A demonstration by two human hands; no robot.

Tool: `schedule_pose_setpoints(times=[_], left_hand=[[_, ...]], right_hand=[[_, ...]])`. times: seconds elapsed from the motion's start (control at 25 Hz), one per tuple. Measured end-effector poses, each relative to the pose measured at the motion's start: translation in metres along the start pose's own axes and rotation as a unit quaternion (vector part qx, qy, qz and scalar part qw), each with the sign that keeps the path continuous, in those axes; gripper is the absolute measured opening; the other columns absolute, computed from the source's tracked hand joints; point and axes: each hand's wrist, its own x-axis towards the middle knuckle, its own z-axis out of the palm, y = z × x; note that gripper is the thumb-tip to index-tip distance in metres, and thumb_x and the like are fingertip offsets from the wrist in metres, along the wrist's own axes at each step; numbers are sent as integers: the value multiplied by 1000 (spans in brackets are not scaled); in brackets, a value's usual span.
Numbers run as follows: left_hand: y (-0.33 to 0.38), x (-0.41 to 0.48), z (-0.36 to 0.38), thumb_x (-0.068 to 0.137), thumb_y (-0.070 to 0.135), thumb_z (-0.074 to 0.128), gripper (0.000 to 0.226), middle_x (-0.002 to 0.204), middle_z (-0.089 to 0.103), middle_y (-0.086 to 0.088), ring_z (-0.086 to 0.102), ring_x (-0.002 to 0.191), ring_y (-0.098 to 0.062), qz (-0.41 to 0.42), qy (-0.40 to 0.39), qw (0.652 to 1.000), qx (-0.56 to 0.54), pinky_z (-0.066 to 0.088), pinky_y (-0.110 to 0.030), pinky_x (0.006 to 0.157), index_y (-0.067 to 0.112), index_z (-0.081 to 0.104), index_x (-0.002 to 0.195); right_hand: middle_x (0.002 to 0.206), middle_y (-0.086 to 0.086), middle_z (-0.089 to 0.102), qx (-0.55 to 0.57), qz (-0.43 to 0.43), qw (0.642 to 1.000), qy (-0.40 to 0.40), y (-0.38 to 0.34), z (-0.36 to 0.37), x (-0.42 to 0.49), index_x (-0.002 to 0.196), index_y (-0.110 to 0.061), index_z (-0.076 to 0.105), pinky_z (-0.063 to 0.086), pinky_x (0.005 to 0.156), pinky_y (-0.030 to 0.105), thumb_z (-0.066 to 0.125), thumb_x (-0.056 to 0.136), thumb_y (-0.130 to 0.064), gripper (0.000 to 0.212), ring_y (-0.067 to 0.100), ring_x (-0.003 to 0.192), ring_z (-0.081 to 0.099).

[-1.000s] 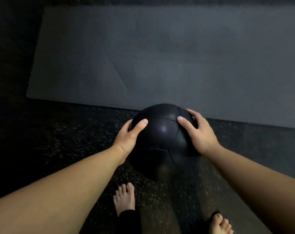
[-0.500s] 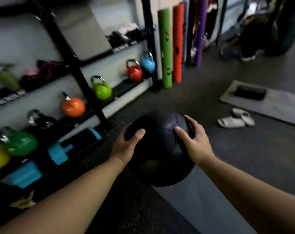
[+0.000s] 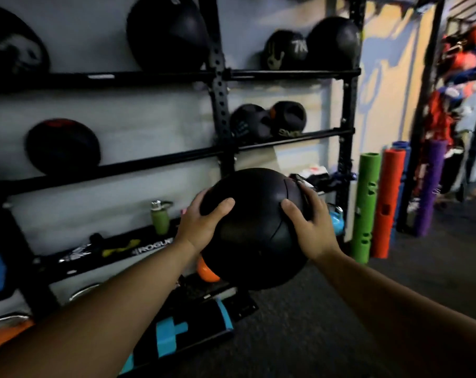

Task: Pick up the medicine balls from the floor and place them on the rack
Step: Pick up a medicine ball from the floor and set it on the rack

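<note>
I hold a large black medicine ball (image 3: 254, 230) in the air in front of me, between both hands. My left hand (image 3: 201, 222) grips its left side, thumb on top. Pressed against its right side is my right hand (image 3: 307, 222). The black steel rack (image 3: 220, 105) stands just behind the ball, against the wall. Several black medicine balls rest on its upper shelves: one at top middle (image 3: 168, 31), a pair at top right (image 3: 310, 47), one on the middle shelf's left (image 3: 62, 145) and two small ones (image 3: 266, 121) on its right.
A green bottle (image 3: 160, 216) and dark gear lie on a lower shelf. An orange kettlebell (image 3: 206, 271) peeks from under the ball. Green (image 3: 366, 205), orange (image 3: 386, 200) and purple (image 3: 430, 186) foam tubes stand to the right of the rack. A blue-and-black mat (image 3: 182, 331) lies on the floor.
The ball has come up from the floor with both hands on it. The view swung up from the mat and my feet to the rack's upper shelves.
</note>
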Motion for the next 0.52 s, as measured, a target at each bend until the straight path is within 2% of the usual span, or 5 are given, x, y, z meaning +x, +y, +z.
schedule_pose_setpoints(times=[0.08,0.12,0.24,0.32,0.52], left_hand=[[5,26,-21,48,86,83,80,115,80,8,75,112,-17,5,33,999,11,58,-43,104,41,73,114],[8,39,-31,49,85,83,79,116,80,8,75,113,-17,13,48,998,23,57,-46,106,40,73,114],[21,71,-57,50,89,80,93,123,79,7,73,117,-17,11,124,991,45,54,-48,111,35,73,125],[30,92,-77,52,89,79,94,124,78,7,73,117,-17,17,154,986,60,55,-46,110,34,71,128],[39,153,-140,64,73,77,64,120,73,12,70,117,-11,39,207,973,90,56,-25,96,43,66,119]], right_hand=[[135,0,56,17,-21,1000,-14,-5,27,34,140,-27,57,32,104,6,62,73,-70,80,5,122,51],[134,1,56,25,-27,999,-25,-6,41,52,141,-25,57,34,106,9,62,73,-69,81,7,123,52],[135,7,61,52,-51,995,-68,-9,85,108,142,-22,57,41,115,38,65,73,-73,87,17,128,56],[137,7,60,71,-72,991,-91,-16,118,146,144,-25,56,42,113,43,64,71,-80,92,18,128,57],[140,0,53,114,-101,975,-159,-37,207,215,147,-31,51,40,109,31,59,70,-76,90,12,124,52]])
